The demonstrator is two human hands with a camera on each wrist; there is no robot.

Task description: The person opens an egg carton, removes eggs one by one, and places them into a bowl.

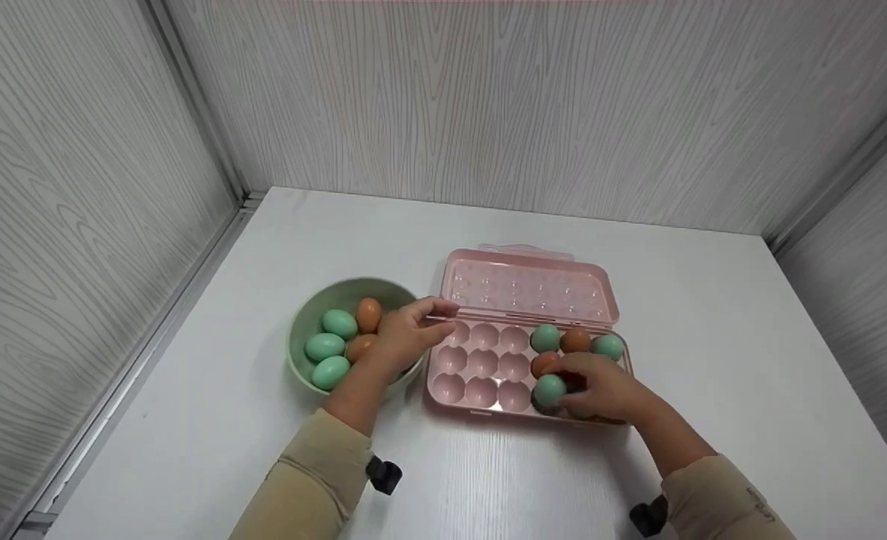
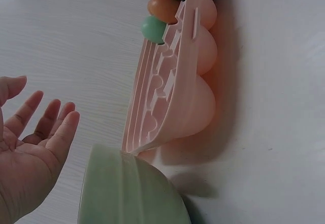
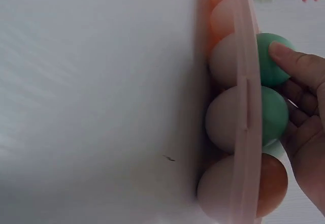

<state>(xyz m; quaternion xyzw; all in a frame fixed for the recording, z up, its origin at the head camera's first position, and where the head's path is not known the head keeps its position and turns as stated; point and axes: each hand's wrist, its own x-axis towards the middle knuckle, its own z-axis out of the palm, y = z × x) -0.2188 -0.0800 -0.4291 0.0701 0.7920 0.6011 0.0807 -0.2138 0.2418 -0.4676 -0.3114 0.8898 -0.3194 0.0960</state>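
My right hand [image 1: 600, 386] pinches a green egg [image 1: 549, 391] at the front row of the pink egg carton [image 1: 461, 406]. In the right wrist view the thumb presses on that green egg [image 3: 269, 72], which sits at its cup. Behind it in the head view are an orange egg [image 1: 543, 364] and a back row with a green egg [image 1: 545, 338], an orange egg [image 1: 576, 340] and another green egg [image 1: 607, 346]. My left hand [image 1: 406, 334] hovers over the right rim of the green bowl [image 1: 298, 367], fingers extended and holding nothing.
Several green and orange eggs [image 1: 340, 323] lie in the bowl, partly hidden by the left hand and forearm. The carton's clear-tabbed lid [image 1: 529, 289] lies folded back behind it. Wood-grain panels [image 1: 443, 105] enclose the white table [image 1: 713, 337] on three sides.
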